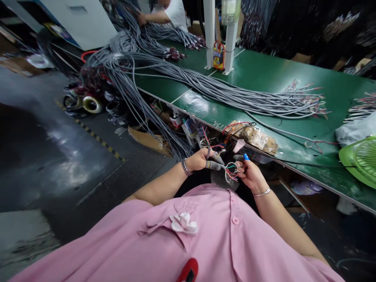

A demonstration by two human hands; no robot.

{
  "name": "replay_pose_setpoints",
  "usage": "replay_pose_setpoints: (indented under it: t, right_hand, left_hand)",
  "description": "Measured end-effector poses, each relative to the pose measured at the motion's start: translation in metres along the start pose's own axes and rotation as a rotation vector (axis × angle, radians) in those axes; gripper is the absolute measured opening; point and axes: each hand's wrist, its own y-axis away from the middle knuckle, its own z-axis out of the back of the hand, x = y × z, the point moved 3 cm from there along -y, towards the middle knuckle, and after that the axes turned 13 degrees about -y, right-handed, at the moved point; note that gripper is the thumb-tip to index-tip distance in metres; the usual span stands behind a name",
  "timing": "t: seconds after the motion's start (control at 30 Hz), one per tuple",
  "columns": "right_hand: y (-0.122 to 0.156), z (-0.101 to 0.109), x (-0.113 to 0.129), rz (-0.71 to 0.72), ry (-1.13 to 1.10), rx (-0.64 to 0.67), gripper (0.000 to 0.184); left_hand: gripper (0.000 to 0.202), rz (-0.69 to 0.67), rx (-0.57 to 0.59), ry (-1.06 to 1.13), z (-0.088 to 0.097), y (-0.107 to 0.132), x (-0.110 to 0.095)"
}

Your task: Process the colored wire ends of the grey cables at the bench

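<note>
My left hand (pixel 202 159) is closed, its fingers in grey finger cots pinching a grey cable end (pixel 221 166) just above my lap. My right hand (pixel 249 174), with a blue cot on one fingertip, pinches the thin coloured wires (pixel 231 172) that fan out of that cable end. Both hands meet close together in front of my pink shirt, below the edge of the green table (pixel 264 74). More loose coloured wires (pixel 210 141) hang just above my hands.
A long bundle of grey cables (pixel 235 96) lies across the green table and spills off its left side to the floor. A taped brown block (pixel 255 137) sits at the table edge. A green fan (pixel 362 158) is at right. Another person (pixel 164 15) handles cables at the far end.
</note>
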Motion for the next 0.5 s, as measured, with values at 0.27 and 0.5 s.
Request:
replay_pose_setpoints:
  t: [0.27,0.5]
  right_hand:
    - [-0.022,-0.017,0.017,0.07,0.104,0.086,0.049]
    - [-0.024,-0.017,0.024,0.194,0.119,0.047,0.048]
  left_hand:
    - [0.034,0.012,-0.133,0.091,-0.006,-0.025,0.0]
    - [0.036,0.065,-0.211,0.215,-0.005,-0.036,0.018]
